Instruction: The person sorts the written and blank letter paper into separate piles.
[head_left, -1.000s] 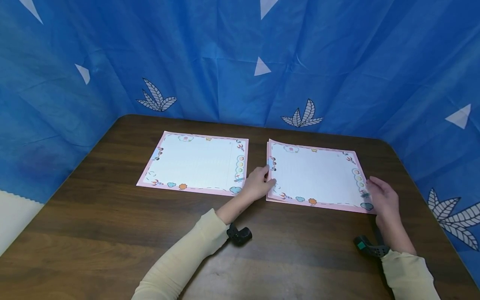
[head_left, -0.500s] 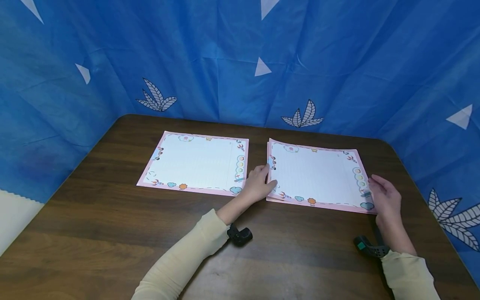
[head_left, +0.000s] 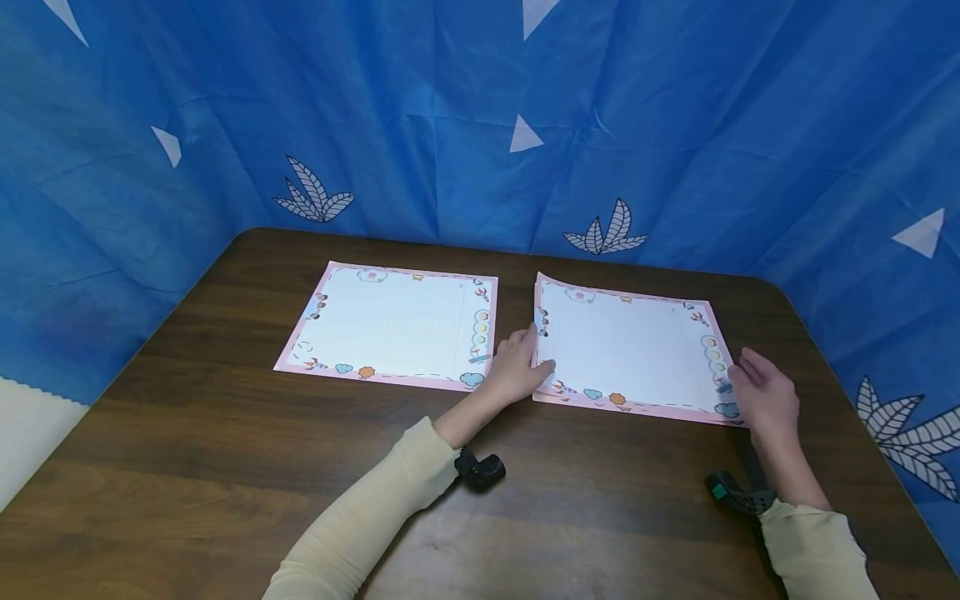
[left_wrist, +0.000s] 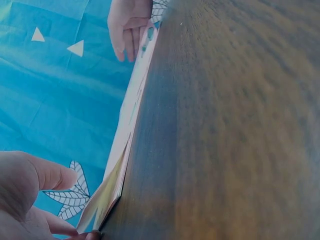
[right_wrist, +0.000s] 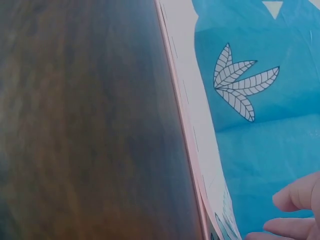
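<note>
A stack of white lined paper sheets (head_left: 630, 350) with a pink cartoon border lies on the right part of the table. My left hand (head_left: 516, 367) is at its left edge, fingers extended against the paper and thumb near the front corner. In the left wrist view, the sheet edges (left_wrist: 111, 187) bow up and fan apart beside the left fingertips. My right hand (head_left: 767, 396) touches the stack's right edge with loosely straight fingers. Seen from the right wrist, the right thumb (right_wrist: 295, 194) stands apart from the paper, and the fingers reach toward its corner.
Another sheet or stack with the same pink border (head_left: 390, 325) lies flat just left of my left hand. Both rest on a dark wooden table (head_left: 570, 500). A blue curtain (head_left: 450, 125) with white leaf prints hangs along the back and sides.
The top sheet of the right stack has slid slightly left, more nearly over the sheets below. My right hand has moved a little left with it; my left hand stays almost still.
</note>
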